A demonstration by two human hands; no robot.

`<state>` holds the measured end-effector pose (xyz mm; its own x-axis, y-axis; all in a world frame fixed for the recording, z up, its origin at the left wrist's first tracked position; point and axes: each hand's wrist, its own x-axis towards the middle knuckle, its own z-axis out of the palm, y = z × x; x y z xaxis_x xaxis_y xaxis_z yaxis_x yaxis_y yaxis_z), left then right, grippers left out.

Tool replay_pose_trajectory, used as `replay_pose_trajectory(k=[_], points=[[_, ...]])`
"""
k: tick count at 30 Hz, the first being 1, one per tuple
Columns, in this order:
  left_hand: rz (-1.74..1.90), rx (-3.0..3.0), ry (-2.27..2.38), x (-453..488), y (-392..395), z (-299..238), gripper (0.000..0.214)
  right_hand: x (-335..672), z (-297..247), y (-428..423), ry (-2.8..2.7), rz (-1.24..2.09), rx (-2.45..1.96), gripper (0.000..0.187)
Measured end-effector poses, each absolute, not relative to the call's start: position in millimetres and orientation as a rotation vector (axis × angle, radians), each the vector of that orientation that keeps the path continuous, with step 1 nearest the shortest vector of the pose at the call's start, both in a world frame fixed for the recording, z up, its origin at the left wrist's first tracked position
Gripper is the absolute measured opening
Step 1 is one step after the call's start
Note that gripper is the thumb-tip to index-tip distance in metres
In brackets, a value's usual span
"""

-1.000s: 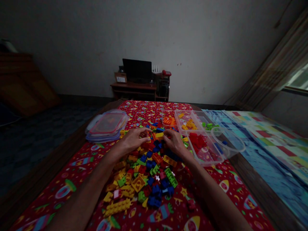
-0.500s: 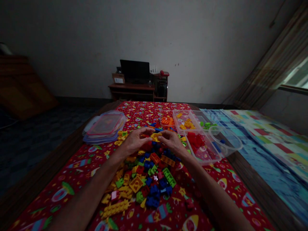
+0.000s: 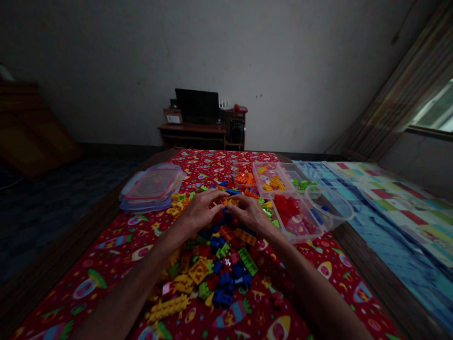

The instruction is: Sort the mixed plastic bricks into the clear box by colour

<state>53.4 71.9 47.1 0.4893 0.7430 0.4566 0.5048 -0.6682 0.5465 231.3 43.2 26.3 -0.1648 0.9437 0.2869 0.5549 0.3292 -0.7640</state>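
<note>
We locate the pile of bricks (image 3: 223,251) on the red cloth (image 3: 129,241), spread in a strip whose long axis runs away from us. Both hands stand over its far part: the left hand (image 3: 202,210) on the left side, the right hand (image 3: 250,212) on the right, fingertips facing each other across a narrow gap. A yellow-orange patch shows between them; we cannot tell whether the fingers pinch a brick there or whether it belongs to the pile, so the grip of either hand stays undetermined. Most of the visible bricks lie on our side of the fingertips, including the long yellow brick (image 3: 169,308) at the near left edge. To the right, closer to the right hand, we note the clear boxes (image 3: 305,238), with red bricks (image 3: 285,205) in the nearest. The stacked lids (image 3: 153,184) lie to the left, nearer the left hand. Beyond the cloth stands a desk (image 3: 193,128) with a monitor (image 3: 197,102).
</note>
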Motion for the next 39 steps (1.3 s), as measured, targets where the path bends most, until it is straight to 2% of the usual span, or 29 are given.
replay_pose_trajectory(k=[4,13,19,27,34,39], points=[[1.053,2.382,1.104,46,77,51,0.025,241,32,44,-1.809,0.503,-1.401,0.026],[1.068,2.364,1.237,30,79,64,0.026,290,51,52,-1.583,0.406,-1.467,0.029],[0.942,2.405,1.165,37,75,61,0.028,321,59,50,-1.500,0.341,-1.456,0.031],[0.606,2.529,1.088,32,86,39,0.029,341,49,53,-1.590,0.217,-1.677,0.029],[0.538,2.640,0.988,25,93,12,0.038,349,53,65,-1.584,0.055,-1.843,0.029],[0.503,2.663,0.945,30,83,16,0.035,363,65,106,-1.633,-0.146,-1.910,0.033]])
